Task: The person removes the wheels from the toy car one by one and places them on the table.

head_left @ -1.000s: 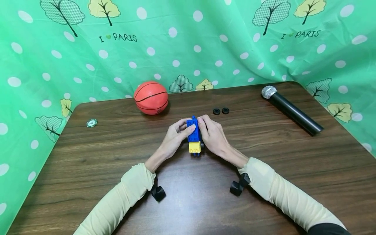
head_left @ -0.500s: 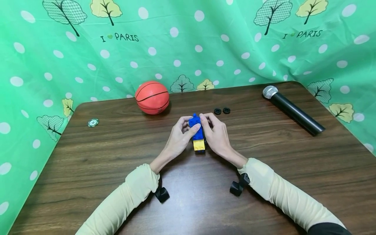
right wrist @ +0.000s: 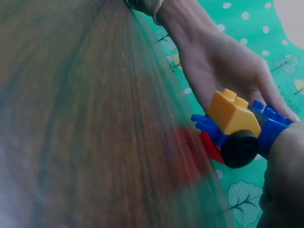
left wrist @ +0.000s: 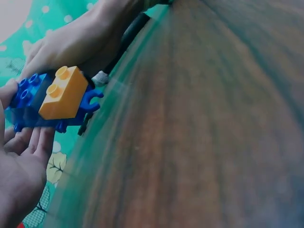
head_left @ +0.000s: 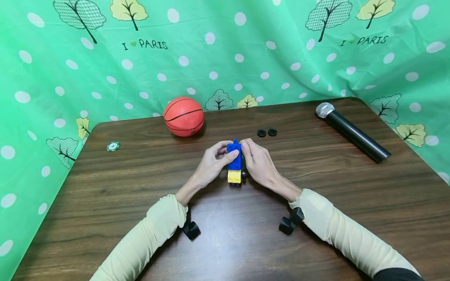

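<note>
A building-block toy car [head_left: 234, 160] with a blue body and a yellow brick [head_left: 234, 176] at its near end is held between both hands, above the table. My left hand [head_left: 211, 163] grips its left side, thumb on top of the blue brick and fingers beneath, as the left wrist view shows. Bare blue axle pegs [left wrist: 61, 126] stick out on that side. My right hand [head_left: 259, 163] pinches at the far right side with curled fingers; what lies under its fingertips is hidden. A black wheel [right wrist: 240, 148] sits on the right side by the yellow brick.
Two loose black wheels [head_left: 267, 133] lie on the wooden table [head_left: 140, 175] beyond the right hand. A small red basketball [head_left: 183, 116] stands at the back, a microphone [head_left: 351, 132] at the right, and a green-white poker chip [head_left: 113, 146] at the left. A green curtain [head_left: 225, 50] hangs behind.
The toy car rose and tipped slightly half a second ago, then came back lower and level in both hands. The grips look much the same, and the head view has shifted slightly.
</note>
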Action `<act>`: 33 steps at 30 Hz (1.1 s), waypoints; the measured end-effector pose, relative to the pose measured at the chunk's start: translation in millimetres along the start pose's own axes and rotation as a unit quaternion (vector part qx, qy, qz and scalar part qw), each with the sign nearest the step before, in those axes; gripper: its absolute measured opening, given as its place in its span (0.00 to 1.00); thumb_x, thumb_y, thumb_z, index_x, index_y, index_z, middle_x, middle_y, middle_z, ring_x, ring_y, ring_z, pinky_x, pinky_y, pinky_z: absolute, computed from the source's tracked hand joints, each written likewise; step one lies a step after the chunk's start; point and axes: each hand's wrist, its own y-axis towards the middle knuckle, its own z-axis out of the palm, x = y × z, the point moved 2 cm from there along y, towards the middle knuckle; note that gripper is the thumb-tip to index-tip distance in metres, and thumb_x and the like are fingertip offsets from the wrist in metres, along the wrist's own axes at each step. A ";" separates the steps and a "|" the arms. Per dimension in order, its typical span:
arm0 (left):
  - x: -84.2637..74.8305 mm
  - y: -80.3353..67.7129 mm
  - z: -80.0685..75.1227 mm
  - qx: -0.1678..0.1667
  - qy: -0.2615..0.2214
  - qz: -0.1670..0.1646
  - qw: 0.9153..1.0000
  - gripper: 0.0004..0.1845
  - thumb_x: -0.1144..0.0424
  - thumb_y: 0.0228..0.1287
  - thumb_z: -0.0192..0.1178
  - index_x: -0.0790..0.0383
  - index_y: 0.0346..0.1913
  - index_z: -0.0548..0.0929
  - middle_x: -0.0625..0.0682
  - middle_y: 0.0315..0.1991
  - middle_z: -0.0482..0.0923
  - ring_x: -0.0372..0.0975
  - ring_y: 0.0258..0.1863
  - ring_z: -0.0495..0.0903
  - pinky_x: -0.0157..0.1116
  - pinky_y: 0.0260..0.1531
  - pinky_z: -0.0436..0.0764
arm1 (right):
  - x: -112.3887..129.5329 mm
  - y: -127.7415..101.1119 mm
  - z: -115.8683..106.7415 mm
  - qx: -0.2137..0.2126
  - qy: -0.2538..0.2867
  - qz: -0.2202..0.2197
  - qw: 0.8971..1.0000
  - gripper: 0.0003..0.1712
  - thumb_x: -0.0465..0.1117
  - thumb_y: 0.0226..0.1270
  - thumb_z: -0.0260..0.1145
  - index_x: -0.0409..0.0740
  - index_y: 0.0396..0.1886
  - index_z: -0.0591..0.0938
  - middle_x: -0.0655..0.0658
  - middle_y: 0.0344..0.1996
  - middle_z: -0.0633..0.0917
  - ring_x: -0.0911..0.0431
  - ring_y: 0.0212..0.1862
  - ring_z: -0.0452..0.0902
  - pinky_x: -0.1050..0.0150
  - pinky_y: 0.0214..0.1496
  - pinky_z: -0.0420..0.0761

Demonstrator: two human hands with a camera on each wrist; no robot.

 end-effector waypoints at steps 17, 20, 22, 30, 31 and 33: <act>-2.4 -2.8 14.5 -0.068 0.006 0.043 0.997 0.19 0.65 0.73 0.63 0.72 0.60 0.76 0.60 0.42 0.85 0.37 0.35 0.82 0.31 0.38 0.80 | 3.9 0.4 -3.1 -0.068 0.032 0.057 0.996 0.12 0.39 0.83 0.57 0.36 0.49 0.82 0.43 0.32 0.84 0.53 0.32 0.76 0.58 0.35 0.75; -3.3 -3.4 15.1 -0.079 0.017 0.043 0.996 0.19 0.65 0.73 0.64 0.72 0.60 0.76 0.59 0.41 0.85 0.36 0.34 0.82 0.30 0.36 0.79 | 3.5 0.2 -2.3 -0.063 0.043 0.076 0.994 0.13 0.41 0.84 0.56 0.37 0.50 0.83 0.44 0.32 0.83 0.53 0.33 0.76 0.59 0.36 0.74; -3.9 -3.9 14.5 -0.081 0.024 0.043 0.996 0.19 0.65 0.72 0.65 0.72 0.59 0.76 0.58 0.40 0.85 0.35 0.34 0.82 0.30 0.35 0.79 | 3.2 0.0 -1.7 -0.059 0.051 0.086 0.993 0.14 0.42 0.84 0.55 0.37 0.50 0.83 0.44 0.32 0.83 0.53 0.33 0.76 0.59 0.36 0.74; -1.0 -4.5 6.2 -0.043 -0.014 0.013 0.999 0.20 0.64 0.73 0.62 0.72 0.62 0.76 0.59 0.43 0.84 0.38 0.38 0.84 0.34 0.44 0.82 | 1.5 1.5 -0.9 0.006 0.065 0.098 0.993 0.16 0.44 0.87 0.49 0.39 0.46 0.79 0.45 0.29 0.74 0.52 0.30 0.69 0.58 0.33 0.69; -0.3 -4.2 5.4 -0.039 -0.024 0.009 0.999 0.20 0.64 0.73 0.62 0.72 0.62 0.76 0.60 0.45 0.84 0.39 0.40 0.85 0.35 0.45 0.83 | 0.8 1.4 -1.2 0.014 0.075 0.102 0.992 0.16 0.46 0.87 0.48 0.40 0.46 0.78 0.46 0.29 0.73 0.52 0.30 0.68 0.58 0.33 0.68; 1.2 -3.3 4.4 -0.034 -0.042 0.008 0.999 0.19 0.65 0.74 0.61 0.72 0.62 0.76 0.61 0.46 0.84 0.40 0.42 0.86 0.36 0.47 0.83 | -0.6 1.2 -1.5 0.027 0.097 0.109 0.989 0.17 0.48 0.87 0.48 0.41 0.46 0.77 0.45 0.30 0.73 0.52 0.31 0.69 0.59 0.34 0.68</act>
